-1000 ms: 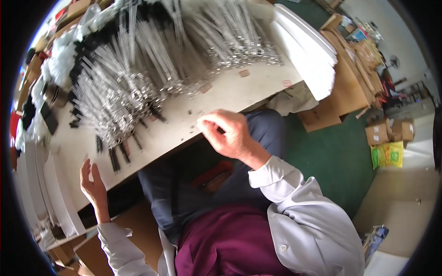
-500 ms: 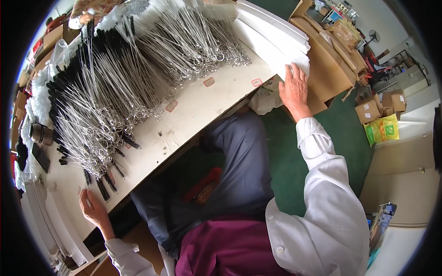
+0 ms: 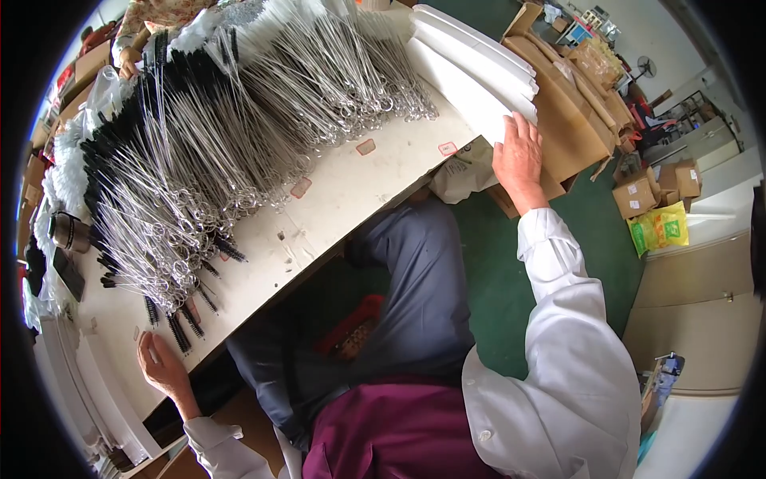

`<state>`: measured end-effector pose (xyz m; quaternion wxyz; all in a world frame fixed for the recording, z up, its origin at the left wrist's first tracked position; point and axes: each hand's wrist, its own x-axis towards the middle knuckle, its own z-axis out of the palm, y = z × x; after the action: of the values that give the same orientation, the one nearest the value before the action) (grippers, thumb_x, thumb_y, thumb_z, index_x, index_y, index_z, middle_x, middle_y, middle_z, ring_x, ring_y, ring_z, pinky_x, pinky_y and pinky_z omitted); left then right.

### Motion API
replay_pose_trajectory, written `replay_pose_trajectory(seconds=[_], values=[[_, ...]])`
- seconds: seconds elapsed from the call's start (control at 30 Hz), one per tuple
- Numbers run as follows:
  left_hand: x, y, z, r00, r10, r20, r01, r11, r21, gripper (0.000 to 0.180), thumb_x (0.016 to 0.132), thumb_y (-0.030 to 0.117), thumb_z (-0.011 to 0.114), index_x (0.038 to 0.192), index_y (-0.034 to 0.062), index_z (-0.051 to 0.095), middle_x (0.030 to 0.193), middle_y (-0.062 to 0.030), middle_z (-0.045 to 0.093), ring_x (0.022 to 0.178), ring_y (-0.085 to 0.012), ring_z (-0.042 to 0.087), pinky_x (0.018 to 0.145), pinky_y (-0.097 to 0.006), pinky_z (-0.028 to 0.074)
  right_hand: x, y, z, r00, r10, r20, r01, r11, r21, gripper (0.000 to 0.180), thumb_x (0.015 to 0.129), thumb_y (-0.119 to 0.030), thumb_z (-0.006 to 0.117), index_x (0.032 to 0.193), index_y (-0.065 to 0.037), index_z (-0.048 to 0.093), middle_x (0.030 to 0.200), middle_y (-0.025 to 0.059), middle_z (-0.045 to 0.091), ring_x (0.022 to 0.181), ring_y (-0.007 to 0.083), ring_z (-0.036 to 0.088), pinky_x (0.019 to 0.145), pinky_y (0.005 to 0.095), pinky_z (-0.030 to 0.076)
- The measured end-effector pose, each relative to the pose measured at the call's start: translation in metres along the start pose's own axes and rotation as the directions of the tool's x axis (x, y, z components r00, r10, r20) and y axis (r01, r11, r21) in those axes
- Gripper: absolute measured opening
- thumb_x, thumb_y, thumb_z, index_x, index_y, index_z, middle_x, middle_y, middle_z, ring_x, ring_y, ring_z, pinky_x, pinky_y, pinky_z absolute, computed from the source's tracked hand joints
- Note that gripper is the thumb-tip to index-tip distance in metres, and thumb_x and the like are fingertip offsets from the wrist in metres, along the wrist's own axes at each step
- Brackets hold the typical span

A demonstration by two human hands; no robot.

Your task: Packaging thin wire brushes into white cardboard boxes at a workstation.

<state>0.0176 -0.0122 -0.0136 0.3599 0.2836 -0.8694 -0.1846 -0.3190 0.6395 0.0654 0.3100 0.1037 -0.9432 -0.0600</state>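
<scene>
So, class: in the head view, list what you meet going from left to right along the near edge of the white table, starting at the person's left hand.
Left hand → small black brushes → heap of wire-handled brushes → stack of white sheets → right hand → open cardboard box → yellow-green bag.

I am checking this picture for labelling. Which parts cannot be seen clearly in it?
- Head view: the right hand rests on the stack of white sheets; its palm covers any grip.
- Head view: the left hand lies at the table edge; its underside is hidden.
- Head view: single wire brushes overlap, too fine to count.
- The cardboard boxes are small.
</scene>
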Motion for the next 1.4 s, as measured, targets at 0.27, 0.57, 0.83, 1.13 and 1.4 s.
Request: replay_pose_trajectory(seconds=[0.27,0.57,0.83,1.13,1.4], values=[[0.001,0.007,0.000,0.998,-0.061,-0.029,0.061,0.998,0.013,0.025,0.100,0.014,0.064,0.117,-0.0017,0.071,0.117,-0.0163,0.072,0.104,-0.0276,0.070,0.091,-0.037,0.056,0.006,0.009,-0.018,0.979,0.188,-0.073,-0.176,0.973,0.152,0.054,0.082,-0.006,0.073,0.133,0.001,0.055,0.139,0.0193,0.053,0.130,0.0393,0.049,0.110,0.0486,0.040],[-0.015,0.105,-0.050,0.954,0.273,-0.126,-0.282,0.957,-0.061,0.023,0.090,-0.002,0.067,0.113,-0.0022,0.069,0.111,-0.0188,0.072,0.104,-0.0347,0.070,0.096,-0.042,0.054,0.002,-0.101,-0.107,0.999,0.005,-0.038,0.027,0.604,0.797,0.060,0.081,-0.008,0.080,0.134,0.002,0.056,0.133,0.0225,0.062,0.123,0.0382,0.061,0.105,0.0438,0.049],[-0.031,0.253,-0.057,0.665,0.660,0.351,-0.606,0.751,-0.264,0.056,0.076,0.019,0.083,0.123,-0.0023,0.065,0.132,-0.0245,0.061,0.122,-0.0444,0.059,0.109,-0.056,0.044,-0.044,-0.223,-0.144,0.727,-0.675,-0.123,0.346,0.207,0.915,0.060,0.078,-0.010,0.080,0.133,-0.001,0.059,0.138,0.0167,0.055,0.129,0.0364,0.055,0.110,0.0450,0.046],[-0.040,0.238,-0.029,0.537,0.677,0.503,-0.632,0.718,-0.291,0.071,0.078,0.018,0.077,0.138,-0.0084,0.049,0.125,-0.0260,0.058,0.114,-0.0406,0.059,0.105,-0.049,0.044,-0.071,-0.262,-0.142,0.607,-0.762,-0.227,0.477,0.121,0.870,0.056,0.079,-0.009,0.078,0.130,0.006,0.059,0.140,0.0234,0.054,0.129,0.0390,0.054,0.112,0.0459,0.045],[-0.043,0.216,-0.016,0.611,0.551,0.568,-0.535,0.816,-0.217,0.076,0.073,0.019,0.083,0.138,-0.0035,0.049,0.122,-0.0212,0.058,0.111,-0.0401,0.059,0.094,-0.049,0.050,-0.069,-0.267,-0.146,0.691,-0.694,-0.201,0.445,0.190,0.875,0.061,0.076,-0.018,0.083,0.130,0.002,0.060,0.140,0.0183,0.055,0.133,0.0375,0.051,0.116,0.0489,0.040]])
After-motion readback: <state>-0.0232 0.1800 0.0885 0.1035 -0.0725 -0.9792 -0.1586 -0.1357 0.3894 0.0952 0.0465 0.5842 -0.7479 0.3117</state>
